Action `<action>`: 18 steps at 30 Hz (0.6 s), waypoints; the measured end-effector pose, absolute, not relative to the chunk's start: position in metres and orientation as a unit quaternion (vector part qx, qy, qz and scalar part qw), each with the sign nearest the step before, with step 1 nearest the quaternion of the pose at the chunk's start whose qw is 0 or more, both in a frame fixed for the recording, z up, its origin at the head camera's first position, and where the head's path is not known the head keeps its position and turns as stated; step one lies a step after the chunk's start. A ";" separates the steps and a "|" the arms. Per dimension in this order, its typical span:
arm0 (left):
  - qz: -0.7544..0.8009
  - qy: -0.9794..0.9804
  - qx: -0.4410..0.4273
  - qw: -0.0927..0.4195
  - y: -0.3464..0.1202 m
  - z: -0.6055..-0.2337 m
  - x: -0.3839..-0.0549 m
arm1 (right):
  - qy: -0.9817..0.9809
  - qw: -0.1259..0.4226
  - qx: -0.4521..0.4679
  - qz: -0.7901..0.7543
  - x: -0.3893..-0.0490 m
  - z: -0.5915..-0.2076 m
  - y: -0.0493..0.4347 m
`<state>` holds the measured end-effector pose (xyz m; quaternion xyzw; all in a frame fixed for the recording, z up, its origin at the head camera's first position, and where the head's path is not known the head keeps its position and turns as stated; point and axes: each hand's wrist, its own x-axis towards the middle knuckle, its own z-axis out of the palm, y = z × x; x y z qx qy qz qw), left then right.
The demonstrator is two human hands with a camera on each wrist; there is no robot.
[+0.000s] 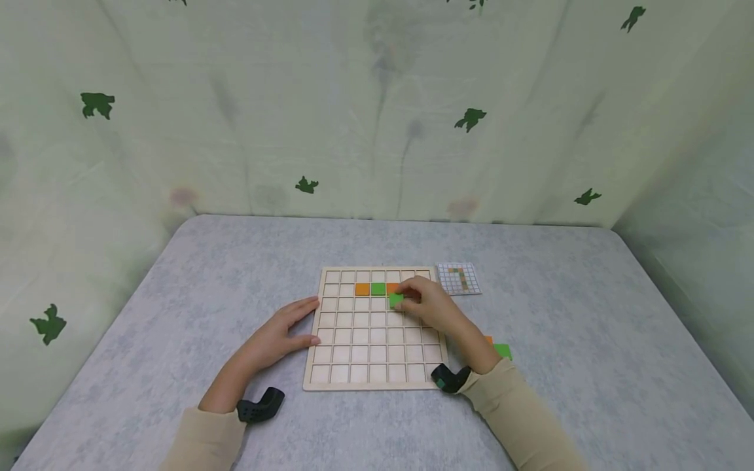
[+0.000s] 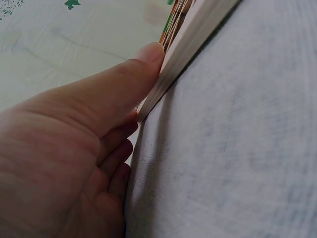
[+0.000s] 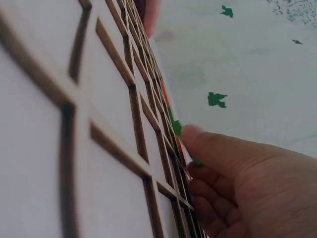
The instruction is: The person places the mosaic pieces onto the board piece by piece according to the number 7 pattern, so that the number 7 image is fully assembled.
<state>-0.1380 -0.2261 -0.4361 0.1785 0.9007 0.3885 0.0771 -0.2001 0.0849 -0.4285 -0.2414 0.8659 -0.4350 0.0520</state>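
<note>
A wooden grid board (image 1: pixel 353 337) lies on the table with an orange tile (image 1: pixel 362 289), a green tile (image 1: pixel 378 289) and a second orange tile (image 1: pixel 391 288) side by side in one row. My right hand (image 1: pixel 429 302) pinches another green tile (image 1: pixel 395 301) between thumb and fingers, just below that second orange tile. In the right wrist view this green tile (image 3: pixel 177 127) shows at the thumb tip, close over the grid. My left hand (image 1: pixel 273 337) rests against the board's left edge, its thumb (image 2: pixel 148 54) touching the side and its fingers spread along it.
A small pattern card (image 1: pixel 459 279) lies beside the board's upper right corner. To the right, partly behind the right forearm, are a loose green tile (image 1: pixel 502 351) and an orange tile (image 1: pixel 488 339). A printed cloth (image 1: pixel 377 131) hangs behind the table.
</note>
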 end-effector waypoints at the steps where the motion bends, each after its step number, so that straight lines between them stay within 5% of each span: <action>1: 0.389 0.901 0.179 0.077 -0.226 -0.436 -0.138 | 0.868 0.050 -0.247 -0.429 -0.200 -0.429 0.085; 18: 0.396 0.897 0.182 0.079 -0.227 -0.436 -0.138 | 0.864 0.096 -0.242 -0.431 -0.197 -0.416 0.091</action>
